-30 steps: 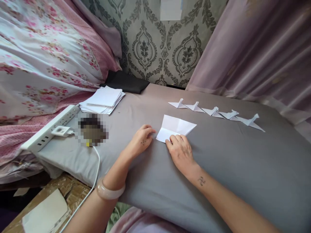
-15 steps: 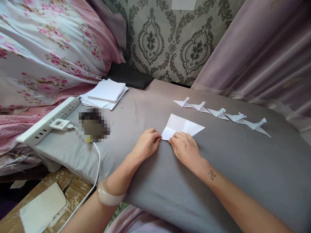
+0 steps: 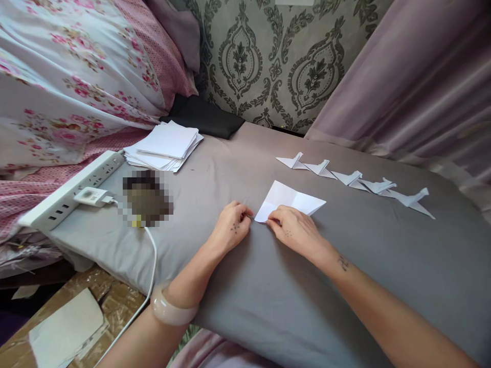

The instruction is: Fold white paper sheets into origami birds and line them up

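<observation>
A creased white sheet of paper [image 3: 276, 197] lies on the grey cloth in front of me, its far edge slanting to a point on the right. My right hand [image 3: 295, 225] rests over its near edge, thumb and fingers pinching the paper close to the left corner. Just left of that corner is my left hand [image 3: 233, 225], its fingers curled together with a small gap to the paper and nothing visible in them. Beyond, to the right, several folded paper birds [image 3: 349, 178] stand in a slanting row, each with a raised neck.
A stack of white paper [image 3: 169, 140] sits at the back left beside a black folded item [image 3: 207, 118]. Along the left edge runs a power strip [image 3: 72, 189] with a charger [image 3: 91, 196] plugged in. Its white cable [image 3: 153, 255] passes near my left forearm. A blurred object [image 3: 148, 199] lies beside it.
My left fingers have come slightly away from the paper's left corner. My right hand keeps its pinch on the near edge. The view has shifted a little.
</observation>
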The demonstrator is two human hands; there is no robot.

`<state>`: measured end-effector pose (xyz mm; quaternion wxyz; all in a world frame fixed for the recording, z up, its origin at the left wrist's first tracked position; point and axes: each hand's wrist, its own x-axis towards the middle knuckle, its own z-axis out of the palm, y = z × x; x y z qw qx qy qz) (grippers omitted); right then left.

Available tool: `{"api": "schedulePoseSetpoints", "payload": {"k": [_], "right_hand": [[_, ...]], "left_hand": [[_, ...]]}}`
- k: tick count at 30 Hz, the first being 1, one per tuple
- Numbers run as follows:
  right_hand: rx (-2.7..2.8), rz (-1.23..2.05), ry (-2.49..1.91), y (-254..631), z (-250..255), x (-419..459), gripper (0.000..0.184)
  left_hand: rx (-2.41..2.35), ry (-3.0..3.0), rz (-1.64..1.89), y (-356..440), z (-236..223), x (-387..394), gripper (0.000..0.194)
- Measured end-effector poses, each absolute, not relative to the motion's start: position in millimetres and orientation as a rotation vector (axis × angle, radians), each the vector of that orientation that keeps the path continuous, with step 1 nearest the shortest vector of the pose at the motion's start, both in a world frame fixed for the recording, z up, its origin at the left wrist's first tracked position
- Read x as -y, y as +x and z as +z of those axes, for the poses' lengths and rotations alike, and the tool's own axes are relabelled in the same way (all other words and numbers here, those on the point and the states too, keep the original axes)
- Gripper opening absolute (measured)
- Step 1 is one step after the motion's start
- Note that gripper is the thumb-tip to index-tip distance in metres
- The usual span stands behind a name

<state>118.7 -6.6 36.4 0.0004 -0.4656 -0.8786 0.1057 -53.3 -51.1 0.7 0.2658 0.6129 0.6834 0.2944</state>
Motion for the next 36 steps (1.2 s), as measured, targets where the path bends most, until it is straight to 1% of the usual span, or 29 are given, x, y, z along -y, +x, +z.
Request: {"api": "schedulePoseSetpoints", "payload": {"k": [5,10,18,25,30,36], "right_hand": [[2.786,0.388,-1.487,117,39,3,0.023],[2.747,0.475,-1.580,113,43,0,0.021],[2.704,0.647,-1.663,109,48,-10,0.020],[2.699,0.701,-1.663,110,47,-15,0.019],[2.691,0.796,-1.683,110,49,-18,0.019],[2.678,0.805,-1.685,110,46,-23,0.015]], "left_hand": [[-1.767,1.761,0.796,-53,-2,53,0.026],[-1.764,1.781,0.802,-53,-5,53,0.025],[-1.770,1.744,0.754,-53,-6,51,0.012],[-1.845,1.778,0.683,-49,-7,47,0.015],[-1.873,1.786,0.660,-47,-6,47,0.015],[-1.901,1.763,0.627,-44,-2,45,0.015]]}}
